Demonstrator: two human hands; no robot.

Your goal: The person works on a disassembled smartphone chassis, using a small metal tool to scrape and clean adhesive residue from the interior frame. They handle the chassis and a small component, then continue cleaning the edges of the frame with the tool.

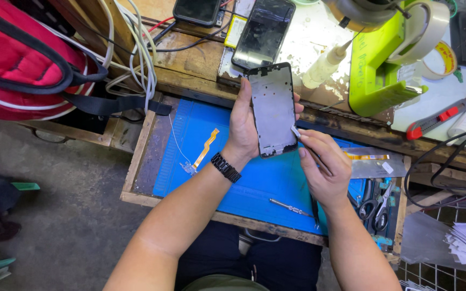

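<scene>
My left hand [242, 128] grips a grey phone frame [272, 109] from its left side and holds it upright over the blue mat [190, 129]. A black watch sits on that wrist. My right hand [324, 167] pinches a thin metal tool [296, 132] whose tip touches the frame's lower right edge. An orange flex cable [205, 148] lies on the mat to the left of my left hand.
A screwdriver [291, 208] lies on the mat near the front edge. Scissors [378, 205] rest at the right. A dark phone screen [264, 32], a glue syringe [327, 62], a green tape holder [376, 70], a red cutter [438, 119] and a red bag [22, 59] surround the bench.
</scene>
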